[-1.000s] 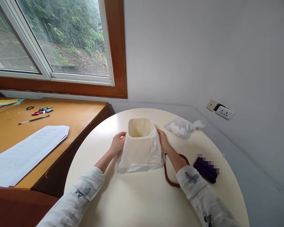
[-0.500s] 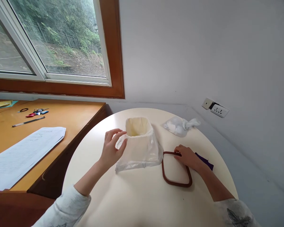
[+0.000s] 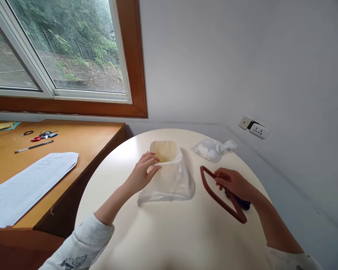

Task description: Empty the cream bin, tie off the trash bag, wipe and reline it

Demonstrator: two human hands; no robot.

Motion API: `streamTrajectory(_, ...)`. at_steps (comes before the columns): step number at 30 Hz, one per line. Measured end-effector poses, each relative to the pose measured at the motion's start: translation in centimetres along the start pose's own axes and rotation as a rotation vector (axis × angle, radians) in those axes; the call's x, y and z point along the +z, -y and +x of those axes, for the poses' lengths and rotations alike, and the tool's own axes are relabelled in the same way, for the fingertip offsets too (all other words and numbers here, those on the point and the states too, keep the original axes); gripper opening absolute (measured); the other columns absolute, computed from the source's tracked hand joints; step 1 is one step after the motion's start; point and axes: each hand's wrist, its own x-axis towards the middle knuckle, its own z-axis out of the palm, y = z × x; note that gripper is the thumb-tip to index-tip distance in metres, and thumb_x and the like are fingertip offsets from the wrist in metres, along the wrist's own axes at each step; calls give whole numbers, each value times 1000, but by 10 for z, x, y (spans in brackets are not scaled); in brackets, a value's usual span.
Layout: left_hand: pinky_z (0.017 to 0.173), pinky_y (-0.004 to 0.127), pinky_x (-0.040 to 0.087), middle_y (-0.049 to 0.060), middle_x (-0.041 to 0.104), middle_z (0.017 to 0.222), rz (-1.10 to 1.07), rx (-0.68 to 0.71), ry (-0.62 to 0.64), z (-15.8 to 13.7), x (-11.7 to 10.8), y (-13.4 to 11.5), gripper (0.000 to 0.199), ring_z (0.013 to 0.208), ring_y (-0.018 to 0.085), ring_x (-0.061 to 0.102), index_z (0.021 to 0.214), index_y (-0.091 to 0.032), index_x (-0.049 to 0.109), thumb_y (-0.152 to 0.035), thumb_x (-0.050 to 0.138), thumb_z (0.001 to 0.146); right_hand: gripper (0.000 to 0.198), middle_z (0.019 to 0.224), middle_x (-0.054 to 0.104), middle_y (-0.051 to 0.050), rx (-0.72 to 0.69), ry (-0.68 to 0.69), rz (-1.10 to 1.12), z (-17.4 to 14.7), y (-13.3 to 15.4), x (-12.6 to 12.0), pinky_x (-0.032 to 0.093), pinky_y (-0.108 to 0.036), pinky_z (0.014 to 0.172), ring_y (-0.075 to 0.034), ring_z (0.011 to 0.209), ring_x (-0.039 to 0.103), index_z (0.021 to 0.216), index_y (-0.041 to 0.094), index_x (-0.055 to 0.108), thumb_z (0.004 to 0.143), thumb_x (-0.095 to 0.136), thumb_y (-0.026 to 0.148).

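A small bin [image 3: 171, 176], lined with a white plastic bag [image 3: 183, 183] folded over its rim, stands on the round table. My left hand [image 3: 142, 170] is at the bin's near left rim, fingers over the edge and thumb outside, pinching the bag-covered rim. To the right, my right hand [image 3: 233, 182] grips a brown rounded-rectangular rim ring [image 3: 218, 198] by one side. The ring is tilted and raised off the table. Behind that hand and the ring lies a dark purple item [image 3: 242, 202], partly hidden.
A knotted clear bag with white contents [image 3: 210, 150] lies at the back right of the round table [image 3: 163, 232]. On the wooden desk [image 3: 95, 138] at left are papers [image 3: 42, 183], a pen [image 3: 33, 146] and keys [image 3: 46, 135]. A wall socket [image 3: 259, 130] is at right.
My right hand has lifted the brown ring from the table and tilted it, shifting it right. My left hand has moved right onto the bin's rim and closed there.
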Motion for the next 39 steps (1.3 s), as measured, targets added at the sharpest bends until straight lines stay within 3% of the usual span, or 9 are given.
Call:
streamTrajectory(4,105,50,28,7,56,108,-24,-5,49,2,-9,-10,13,109,22,48,93,-21,59,-27,53,83,33,61,55,2,-80,-173,251,11,18,-1,42,-25,47,-13,52,53,107,22,51,79,54,39)
streamTrajectory(6,100,47,35,8,54,110,-43,-18,-9,3,-13,-18,15,105,21,51,95,-22,60,-26,54,82,36,57,51,5,-138,-259,315,19,28,3,39,-24,46,-11,47,47,111,21,50,79,55,36)
streamTrajectory(11,76,34,44,5,58,82,42,-98,-227,13,-15,-34,14,82,18,53,87,-21,64,-26,52,84,29,48,42,7,-233,-497,379,47,53,20,32,-21,45,-8,46,38,105,19,57,78,50,26)
streamTrajectory(18,80,37,34,1,66,75,149,-50,117,28,-7,-33,23,77,17,54,81,-22,67,-34,49,87,24,46,35,8,-259,-622,480,84,67,44,26,-20,43,-7,43,29,92,18,62,72,48,18)
streamTrajectory(24,81,35,36,1,63,68,88,-44,175,24,-5,-27,27,66,14,53,77,-20,64,-32,43,89,18,46,33,8,-231,-668,548,94,61,54,21,-20,42,-6,44,26,83,18,61,70,49,19)
streamTrajectory(29,95,38,36,5,65,105,-16,-127,152,31,-14,-26,32,102,21,54,102,-23,63,-40,40,89,18,46,35,8,-204,-711,568,96,56,51,22,-20,42,-7,44,27,84,18,62,70,50,19)
streamTrajectory(32,105,39,28,4,42,139,-32,-239,157,48,-19,-17,46,128,20,35,130,-23,44,-43,28,92,18,45,37,8,-185,-718,568,95,54,47,23,-20,42,-7,43,28,84,18,62,70,51,20)
streamTrajectory(35,108,39,24,3,37,142,-31,-344,211,67,-19,3,53,132,20,30,133,-21,41,-46,19,92,17,45,38,7,-176,-724,564,94,54,46,24,-21,42,-7,43,29,83,19,62,70,51,20)
streamTrajectory(39,102,37,33,5,53,130,-8,-338,297,84,-14,28,51,123,24,42,122,-21,55,-50,30,88,17,46,39,7,-157,-715,565,93,56,45,24,-20,42,-7,43,29,83,20,62,70,51,19)
